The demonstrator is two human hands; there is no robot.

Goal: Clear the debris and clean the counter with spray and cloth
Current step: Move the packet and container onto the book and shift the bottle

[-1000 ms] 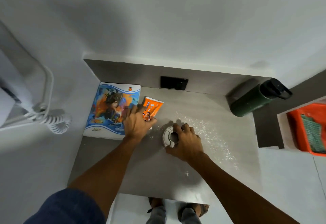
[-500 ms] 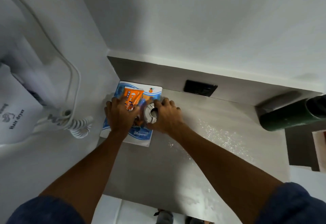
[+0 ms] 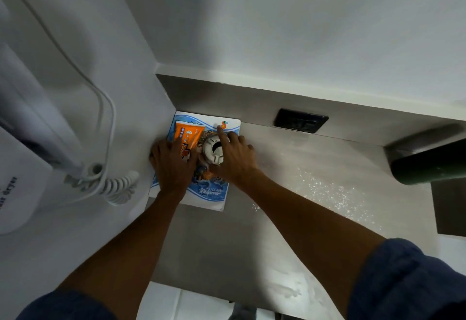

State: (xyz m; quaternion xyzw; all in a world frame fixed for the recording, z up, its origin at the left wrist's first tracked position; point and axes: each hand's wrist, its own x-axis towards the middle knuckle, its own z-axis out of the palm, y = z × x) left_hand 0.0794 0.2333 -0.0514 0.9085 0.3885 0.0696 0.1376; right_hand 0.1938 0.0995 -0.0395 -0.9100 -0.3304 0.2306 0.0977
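Observation:
A picture-covered notebook [image 3: 214, 192] lies in the counter's far left corner. On it rests an orange tube [image 3: 189, 135], and my left hand [image 3: 174, 165] lies flat over the tube's near end. Beside it on the notebook sits a round white object with a hole in the middle [image 3: 214, 149]. My right hand [image 3: 235, 159] holds that object from the right, fingers curled round it, forefinger stretched out over the notebook. White powdery debris [image 3: 325, 191] is scattered over the grey counter [image 3: 227, 249] to the right.
A wall-mounted white hair dryer [image 3: 22, 168] with a coiled cord [image 3: 118, 187] hangs on the left wall. A black socket plate [image 3: 300, 120] sits in the backsplash. A dark green bottle [image 3: 428, 165] lies at the right edge.
Both hands have moved left from the middle of the counter, carrying the orange tube and the round white object onto the notebook. The view has swung left with them.

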